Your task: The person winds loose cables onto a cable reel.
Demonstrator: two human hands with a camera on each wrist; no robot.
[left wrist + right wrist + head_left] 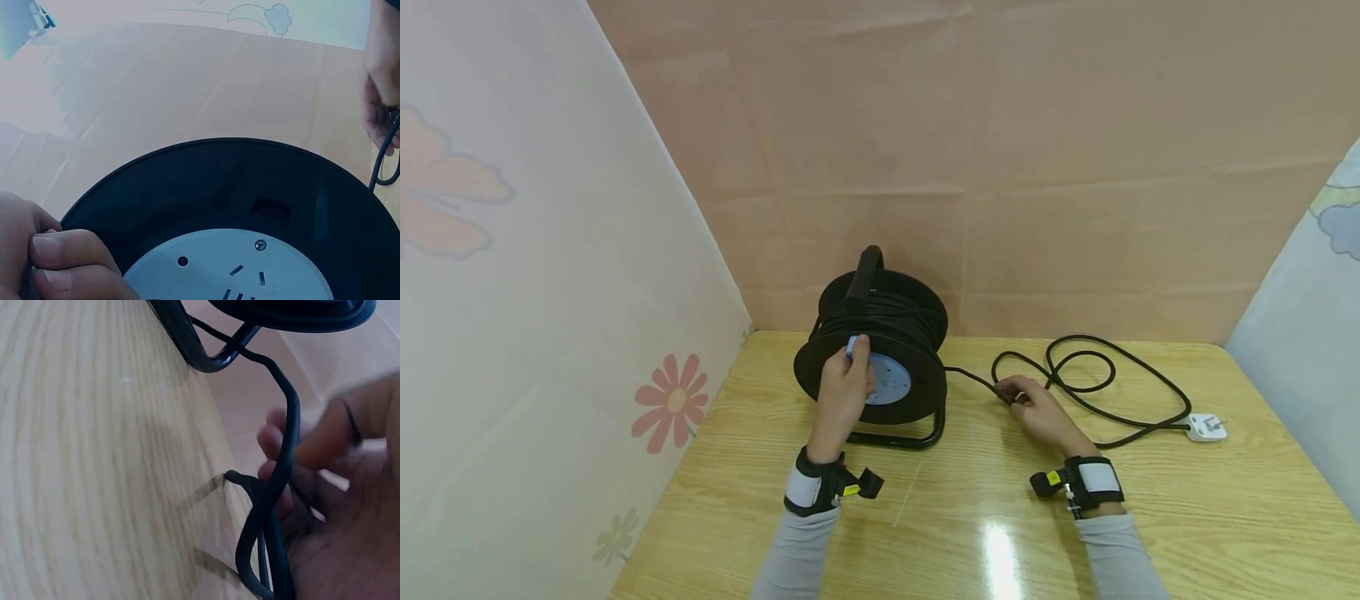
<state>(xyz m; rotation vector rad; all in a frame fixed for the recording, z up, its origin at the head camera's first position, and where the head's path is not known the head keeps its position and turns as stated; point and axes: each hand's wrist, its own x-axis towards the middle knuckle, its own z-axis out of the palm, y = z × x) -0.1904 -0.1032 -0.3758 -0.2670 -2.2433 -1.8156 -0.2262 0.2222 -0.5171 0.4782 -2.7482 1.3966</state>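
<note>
A black cable reel [820,371] stands on its tube frame at the back of the table, its carry handle upward and a pale blue socket plate [891,382] on its front. My left hand [844,392] grips the blue knob [851,347] on the reel's face; in the left wrist view the fingers [81,256] curl and hide the knob. From the reel's right side runs the black cable [970,377]. My right hand [1037,410] holds that cable between thumb and fingers, just above the table, and in the right wrist view the cable [289,412] passes between them.
Loose loops of cable [1150,367] lie right of the reel, ending in a white plug [1207,427]. The wooden table [962,517] meets a brown back wall [1037,208]. A flowered sheet [572,292] rises on the left.
</note>
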